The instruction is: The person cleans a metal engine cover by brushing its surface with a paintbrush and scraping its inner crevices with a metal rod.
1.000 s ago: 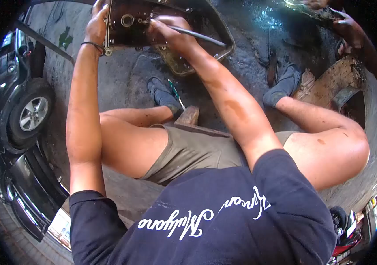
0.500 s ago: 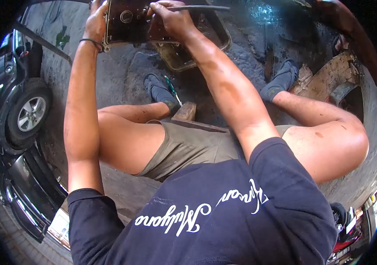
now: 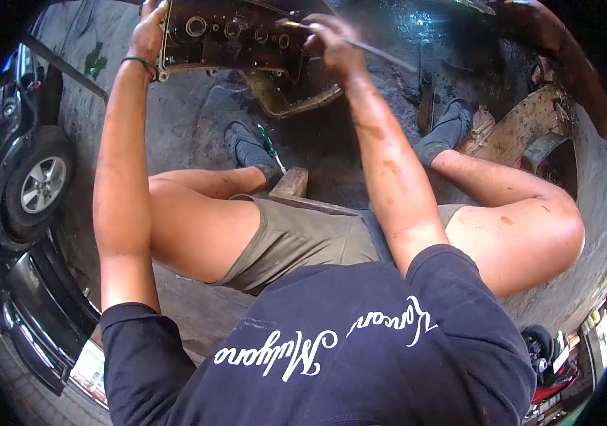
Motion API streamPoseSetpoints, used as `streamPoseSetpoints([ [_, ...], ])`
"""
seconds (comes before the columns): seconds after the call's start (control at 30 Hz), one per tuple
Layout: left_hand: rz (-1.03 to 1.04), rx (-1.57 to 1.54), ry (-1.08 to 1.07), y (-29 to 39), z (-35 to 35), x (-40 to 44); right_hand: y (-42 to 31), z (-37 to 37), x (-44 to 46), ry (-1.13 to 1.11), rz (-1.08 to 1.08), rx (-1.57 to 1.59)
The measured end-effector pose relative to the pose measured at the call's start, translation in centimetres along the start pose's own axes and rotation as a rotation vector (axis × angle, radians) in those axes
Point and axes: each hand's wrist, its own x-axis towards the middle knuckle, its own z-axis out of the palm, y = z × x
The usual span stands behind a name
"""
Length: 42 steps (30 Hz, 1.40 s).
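A dark, wet valve cover (image 3: 211, 53) with several round holes is held up at the top of the view. Its left end is gripped by my left hand (image 3: 147, 34), whose fingertips are partly cut off by the frame edge. Between the closed fingers of my right hand (image 3: 337, 48) is a slim brush (image 3: 371, 50). The pale brush tip points left, over the right part of the cover, and the handle slants down to the right. Whether the bristles touch the cover, I cannot tell.
Below the cover lies a grimy rectangular pan (image 3: 282, 111). A green-handled tool (image 3: 268, 142) rests by my foot, near a wooden block (image 3: 290, 183). Stained cardboard (image 3: 516, 124) lies at right. A black car (image 3: 26, 177) stands at left.
My right hand has moved right with the brush, whose tip now shows. The cover has tilted and shifted slightly left, exposing more of its holes. My left hand keeps its grip.
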Motion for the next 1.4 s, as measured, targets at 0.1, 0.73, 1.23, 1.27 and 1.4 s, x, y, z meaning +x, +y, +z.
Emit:
streamPoseSetpoints([
  [0.1, -0.038, -0.017, 0.047, 0.4, 0.7, 0.4, -0.2, -0.7, -0.2, 0.087, -0.112, -0.179],
  [0.73, 0.036, 0.355, 0.194, -0.6, 1.2, 2.7, 3.2, -0.1, -5.2, -0.204, -0.515, -1.378],
  [1.23, -0.144, 0.991, 0.221, 1.5, 4.9, 3.3, -26.9, -5.7, -3.3, -0.597, -0.339, -1.801],
  [1.27, -0.133, 0.980, 0.228, 1.7, 5.2, 3.0, -28.0, -5.6, -3.8, -0.589, -0.347, -1.796],
  [1.4, -0.141, 1.040, 0.239, 2.2, 6.0, 2.1, -27.4, -5.0, -4.6, -0.607, -0.294, -1.781],
])
